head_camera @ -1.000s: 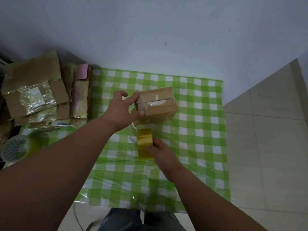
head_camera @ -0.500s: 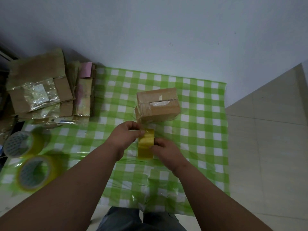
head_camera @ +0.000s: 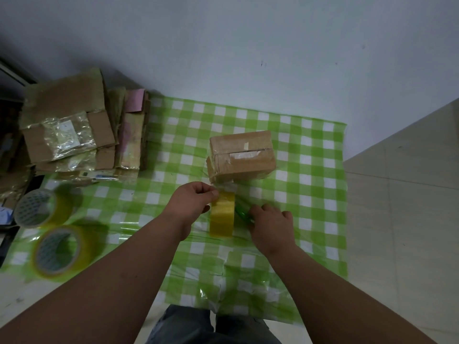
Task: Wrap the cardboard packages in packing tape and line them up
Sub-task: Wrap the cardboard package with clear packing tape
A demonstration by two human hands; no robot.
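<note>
Left hand (head_camera: 192,203) still pinches tape roll (head_camera: 222,214); right hand (head_camera: 272,225) moved off roll, grips green object (head_camera: 242,214).

Both bare forearms reach up from the bottom corners toward the frame's centre. The left hand (head_camera: 191,202) is knuckles-up, its fingers curled with thumb and forefinger pinching at the top of a yellow tape roll (head_camera: 222,214). The right hand (head_camera: 272,225), just right of the roll, is palm-down, fingers curled around a green object (head_camera: 242,212).
</note>
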